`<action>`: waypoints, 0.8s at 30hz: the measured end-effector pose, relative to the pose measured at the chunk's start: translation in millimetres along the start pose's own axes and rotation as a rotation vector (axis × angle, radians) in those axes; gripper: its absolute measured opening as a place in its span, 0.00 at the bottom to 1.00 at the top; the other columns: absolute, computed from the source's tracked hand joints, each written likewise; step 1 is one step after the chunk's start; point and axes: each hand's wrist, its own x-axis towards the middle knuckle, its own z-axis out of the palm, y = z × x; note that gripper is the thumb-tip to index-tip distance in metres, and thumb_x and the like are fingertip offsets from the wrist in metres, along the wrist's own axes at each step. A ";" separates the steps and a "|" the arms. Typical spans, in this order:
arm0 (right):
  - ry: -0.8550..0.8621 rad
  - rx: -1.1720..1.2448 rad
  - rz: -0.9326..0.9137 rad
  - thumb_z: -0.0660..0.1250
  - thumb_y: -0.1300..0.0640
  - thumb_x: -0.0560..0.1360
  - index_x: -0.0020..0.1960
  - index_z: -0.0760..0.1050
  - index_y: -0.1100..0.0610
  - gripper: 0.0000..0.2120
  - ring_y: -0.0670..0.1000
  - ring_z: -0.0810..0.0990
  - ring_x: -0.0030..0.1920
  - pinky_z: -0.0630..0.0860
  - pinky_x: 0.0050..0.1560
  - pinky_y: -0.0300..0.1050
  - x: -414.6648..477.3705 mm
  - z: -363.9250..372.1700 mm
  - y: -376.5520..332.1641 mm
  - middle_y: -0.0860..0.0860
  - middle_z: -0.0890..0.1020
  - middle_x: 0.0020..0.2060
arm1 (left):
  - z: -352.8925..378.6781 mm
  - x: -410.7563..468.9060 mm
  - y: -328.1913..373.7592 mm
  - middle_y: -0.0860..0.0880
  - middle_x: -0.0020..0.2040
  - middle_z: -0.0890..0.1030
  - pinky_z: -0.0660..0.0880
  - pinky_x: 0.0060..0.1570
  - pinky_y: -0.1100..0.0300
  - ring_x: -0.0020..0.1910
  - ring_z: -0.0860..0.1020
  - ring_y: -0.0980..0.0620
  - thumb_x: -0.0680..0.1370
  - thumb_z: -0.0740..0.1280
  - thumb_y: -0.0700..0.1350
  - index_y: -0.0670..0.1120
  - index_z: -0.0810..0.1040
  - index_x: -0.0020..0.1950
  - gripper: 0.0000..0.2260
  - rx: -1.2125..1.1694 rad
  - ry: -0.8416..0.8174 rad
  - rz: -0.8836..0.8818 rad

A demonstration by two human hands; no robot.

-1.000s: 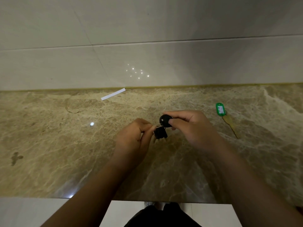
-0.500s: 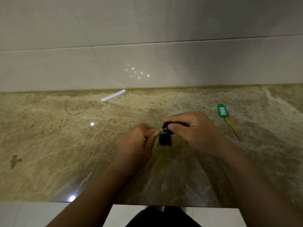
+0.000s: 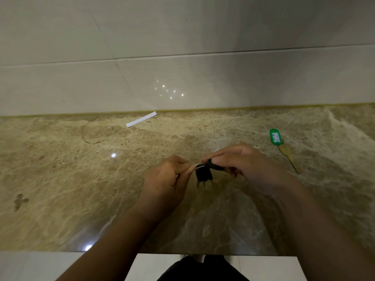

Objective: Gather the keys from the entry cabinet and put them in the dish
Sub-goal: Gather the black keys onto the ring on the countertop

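Both my hands hold a bunch of black-headed keys (image 3: 203, 175) above the middle of the marble cabinet top (image 3: 60, 179). My left hand (image 3: 168, 179) pinches the metal ring at the bunch's left side. My right hand (image 3: 243, 163) grips a black key head at the top right, and the other keys dangle below with their tips down. A single brass key with a green tag (image 3: 274, 135) lies flat on the top, to the right of my right hand and apart from it. No dish shows in the frame.
A white paper strip (image 3: 141, 119) lies near the back edge against the pale tiled wall (image 3: 182, 57). A faint ring mark (image 3: 97, 130) sits at the back left. The cabinet's front edge runs below my forearms, with floor tiles beneath.
Both hands with the key bunch have sunk slightly toward me, and the hanging keys have turned so their tips point down. The green-tagged key has not moved.
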 end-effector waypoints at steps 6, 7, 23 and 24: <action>-0.008 -0.132 0.001 0.68 0.61 0.76 0.46 0.85 0.46 0.11 0.34 0.80 0.38 0.70 0.34 0.25 0.6 0.3 -4.3 0.39 0.87 0.38 | -4.7 -1.2 1.6 0.48 0.28 0.75 0.64 0.28 0.62 0.32 0.70 0.54 0.80 0.58 0.50 0.42 0.76 0.30 0.21 0.014 -0.029 0.084; -0.006 -0.150 -0.006 0.68 0.61 0.76 0.46 0.85 0.46 0.11 0.33 0.80 0.38 0.69 0.34 0.24 0.5 1.1 -5.1 0.38 0.86 0.38 | -5.2 -1.0 2.7 0.48 0.28 0.75 0.64 0.28 0.64 0.32 0.70 0.54 0.80 0.58 0.50 0.43 0.75 0.30 0.21 0.023 -0.030 0.095; -0.092 -0.407 -0.058 0.66 0.54 0.79 0.52 0.82 0.36 0.13 0.61 0.83 0.47 0.78 0.46 0.59 -13.6 9.7 -12.0 0.45 0.87 0.43 | -10.9 -5.1 4.4 0.50 0.32 0.78 0.63 0.34 0.79 0.37 0.72 0.55 0.77 0.59 0.47 0.45 0.81 0.33 0.17 0.092 0.012 0.025; -0.071 -0.372 -0.056 0.65 0.55 0.79 0.51 0.83 0.36 0.15 0.62 0.82 0.49 0.77 0.51 0.64 -13.6 8.4 -13.4 0.45 0.87 0.44 | -12.5 -3.9 5.8 0.50 0.32 0.78 0.62 0.34 0.80 0.37 0.72 0.55 0.77 0.59 0.47 0.45 0.81 0.33 0.17 0.098 0.009 0.029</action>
